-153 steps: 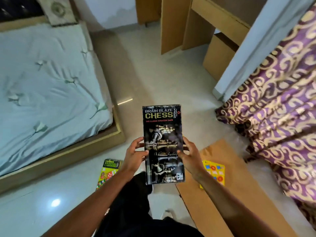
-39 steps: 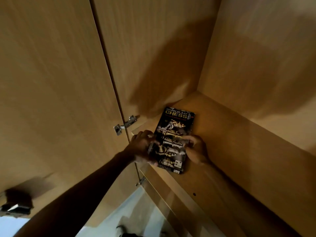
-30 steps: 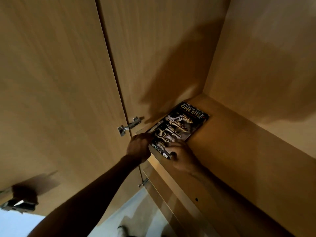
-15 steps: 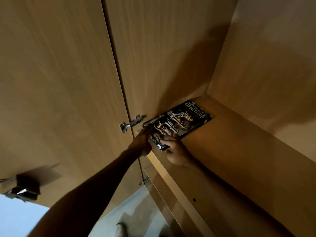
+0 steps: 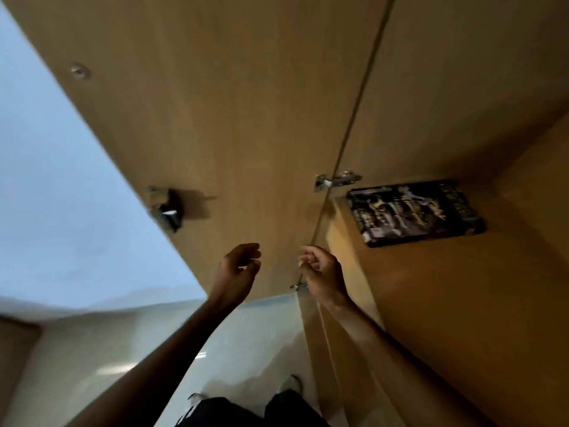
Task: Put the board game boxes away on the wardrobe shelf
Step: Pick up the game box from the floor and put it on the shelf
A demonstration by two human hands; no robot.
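Lying flat on the wardrobe shelf [image 5: 446, 303], the dark board game box [image 5: 412, 211] is sitting near the metal hinge [image 5: 337, 181], its cover too blurred to read. The left hand [image 5: 238, 269] and right hand [image 5: 321, 272] are hovering in front of the open door [image 5: 231, 118], apart from the box, grasping nothing, fingers seemingly loosely curled.

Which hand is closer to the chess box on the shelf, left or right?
Right. The right hand is at the front edge of the shelf, short of the chess box and not touching it. The left hand is farther away, in front of the open door.
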